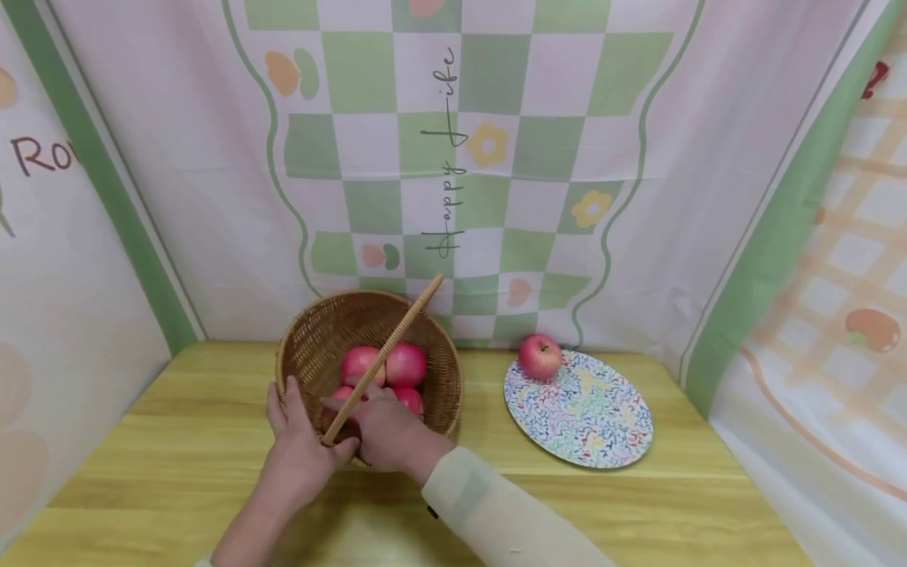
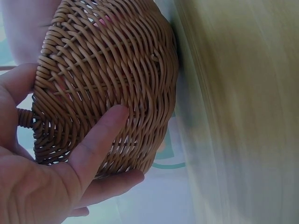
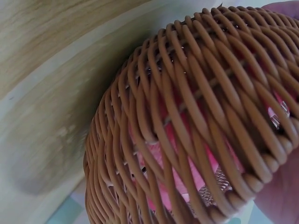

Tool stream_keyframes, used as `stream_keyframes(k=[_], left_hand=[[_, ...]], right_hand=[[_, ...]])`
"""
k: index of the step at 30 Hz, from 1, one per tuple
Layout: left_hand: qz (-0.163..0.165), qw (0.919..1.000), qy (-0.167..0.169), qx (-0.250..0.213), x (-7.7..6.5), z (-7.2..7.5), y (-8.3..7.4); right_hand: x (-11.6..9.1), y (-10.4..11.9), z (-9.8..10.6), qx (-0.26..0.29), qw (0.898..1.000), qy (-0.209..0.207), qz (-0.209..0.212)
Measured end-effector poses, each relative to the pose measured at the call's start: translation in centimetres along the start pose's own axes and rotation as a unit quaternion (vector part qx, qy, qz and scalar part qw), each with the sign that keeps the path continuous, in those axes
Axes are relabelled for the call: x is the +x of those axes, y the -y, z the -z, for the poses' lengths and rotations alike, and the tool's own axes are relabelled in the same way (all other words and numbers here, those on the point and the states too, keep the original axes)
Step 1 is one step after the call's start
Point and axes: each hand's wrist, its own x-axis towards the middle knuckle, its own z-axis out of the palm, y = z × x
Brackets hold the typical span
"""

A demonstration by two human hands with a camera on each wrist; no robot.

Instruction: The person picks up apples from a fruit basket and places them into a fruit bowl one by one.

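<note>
A brown wicker basket (image 1: 453,370) with a slanting handle (image 1: 407,319) stands at the table's back left. Several red apples (image 1: 406,365) lie inside. My left hand (image 1: 301,453) grips the near-left rim by the handle's base; in the left wrist view its fingers spread over the outer weave (image 2: 107,79), thumb at the rim. Reaching over the near rim, my right hand (image 1: 397,433) is down among the apples under the handle. Its fingertips are partly hidden, so whether it holds an apple is unclear. The right wrist view shows pink-red apple skin (image 3: 175,165) through the weave.
To the right lies an oval, multicoloured speckled plate (image 1: 588,409) with one red apple (image 1: 541,357) at its upper-left edge. The wooden table (image 1: 170,465) meets a patterned cloth backdrop (image 1: 489,205) behind, with cloth walls on both sides.
</note>
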Motion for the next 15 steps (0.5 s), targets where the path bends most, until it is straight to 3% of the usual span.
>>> stream_keyframes(k=[5, 15], left_hand=[[-0.001, 1.0, 0.0, 0.0, 0.0, -0.1, 0.03], [0.005, 0.9999, 0.005, -0.007, 0.03, -0.13, 0.1]], right_hand=[[0.13, 0.07, -0.03, -0.005, 1.0, 0.002, -0.018], [0.38, 0.18, -0.14, 0.055, 0.997, 0.032, -0.042]])
